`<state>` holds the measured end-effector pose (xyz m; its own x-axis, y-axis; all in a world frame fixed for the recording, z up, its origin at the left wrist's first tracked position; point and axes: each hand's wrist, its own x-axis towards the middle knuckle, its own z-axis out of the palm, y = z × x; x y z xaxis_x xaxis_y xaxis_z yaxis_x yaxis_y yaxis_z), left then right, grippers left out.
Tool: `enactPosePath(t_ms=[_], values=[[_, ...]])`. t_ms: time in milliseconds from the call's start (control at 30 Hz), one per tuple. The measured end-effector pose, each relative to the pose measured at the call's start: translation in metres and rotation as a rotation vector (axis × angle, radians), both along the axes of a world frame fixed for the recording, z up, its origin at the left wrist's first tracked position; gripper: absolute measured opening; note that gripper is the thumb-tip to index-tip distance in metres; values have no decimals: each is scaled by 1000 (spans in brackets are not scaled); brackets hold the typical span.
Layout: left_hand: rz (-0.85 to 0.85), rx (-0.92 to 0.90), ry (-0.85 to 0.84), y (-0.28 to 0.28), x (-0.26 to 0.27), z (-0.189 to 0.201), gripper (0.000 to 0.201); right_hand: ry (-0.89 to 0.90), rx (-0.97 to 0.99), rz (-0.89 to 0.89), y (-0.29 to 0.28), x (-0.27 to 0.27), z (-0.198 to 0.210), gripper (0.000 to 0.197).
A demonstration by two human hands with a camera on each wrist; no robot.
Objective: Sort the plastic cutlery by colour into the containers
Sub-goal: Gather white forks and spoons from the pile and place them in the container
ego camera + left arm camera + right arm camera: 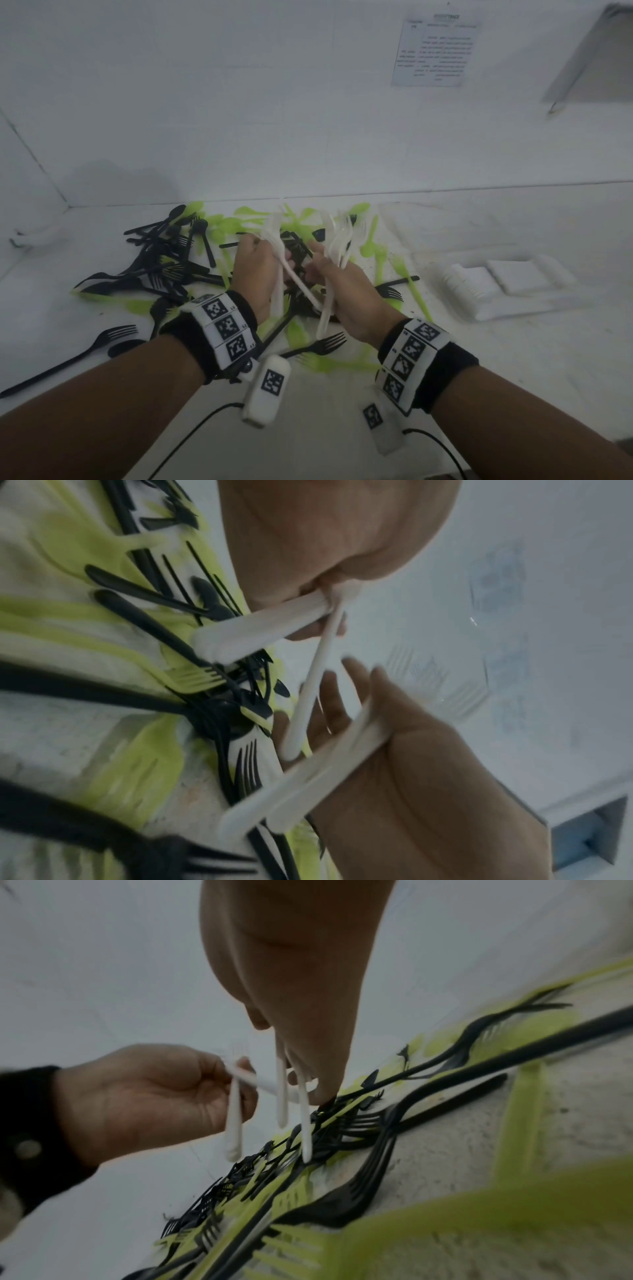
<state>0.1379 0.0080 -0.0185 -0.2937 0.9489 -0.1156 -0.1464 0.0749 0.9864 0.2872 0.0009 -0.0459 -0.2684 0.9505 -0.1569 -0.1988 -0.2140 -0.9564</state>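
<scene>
My left hand [258, 255] and right hand [320, 270] hover close together over the middle of a mixed pile. The left grips a few white plastic pieces [278, 263] whose handles hang down, also visible as white pieces [260, 627] in the left wrist view. The right hand holds a bundle of white forks [339, 236] with tines up; their white handles [304, 1123] dangle over the pile. Black forks and spoons [164, 263] lie mostly to the left, and green cutlery [226, 228] is spread beneath and behind. A white compartment tray [531, 306] at the right holds stacked white cutlery [469, 284].
The white wall stands just behind the pile, with a printed sheet [435, 48] pinned up at the right. Loose black forks [102, 339] lie at the front left. Black cables [191, 431] run from my wristbands across the near table edge.
</scene>
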Motion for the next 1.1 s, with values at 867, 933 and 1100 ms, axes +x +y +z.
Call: enactPosePath(t_ms=[867,933,1100], values=[[-406,-55,198,-16,5,-3,34,114,72,-425,14,-31,-1,19],[-393,-52,147,-18,7,0,30,150,44,-419,13,-32,-4,21],[-215,-120,-24,-16,4,3,14,120,-28,-548,17,-28,-7,16]])
